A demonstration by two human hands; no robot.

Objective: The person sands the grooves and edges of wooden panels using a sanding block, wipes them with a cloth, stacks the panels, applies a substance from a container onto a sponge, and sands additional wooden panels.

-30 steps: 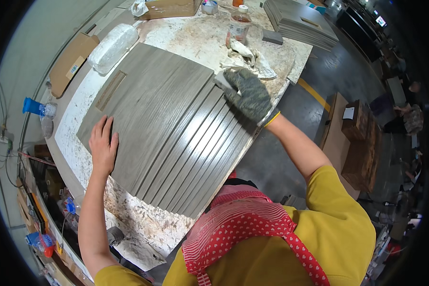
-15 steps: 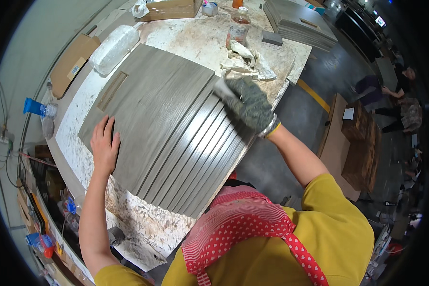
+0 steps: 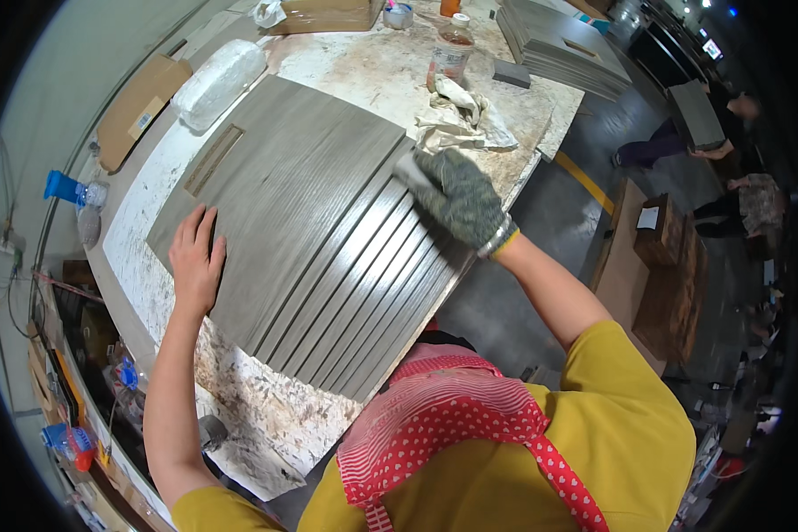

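Observation:
A stack of grey wood-grain panels [image 3: 284,168] lies on the worktable, its near-right edges fanned out in steps. The top panel has a rectangular cut-out slot [image 3: 214,160] near its far-left side. My bare left hand [image 3: 198,259] rests flat on that panel's left part, fingers stretched out. On my right hand [image 3: 463,199] is a dark grey-green knit glove with a yellow-edged cuff. Its fingers close around a small pale grey block [image 3: 409,168], held at the right end of the stepped edges. The glove hides part of the block and its underside.
Beyond the stack are a crumpled cloth [image 3: 461,118], a plastic bottle [image 3: 450,51], a dark grey block [image 3: 512,74] and more stacked panels [image 3: 563,44]. A white wrapped bundle [image 3: 219,86] lies far left. Across the aisle, a person [image 3: 718,133] carries a grey panel near brown boxes [image 3: 674,284].
My gloved hand stays at the right end of the edges, with only a slight shift. My left hand keeps its place. The person across the aisle has moved leftward, carrying a panel.

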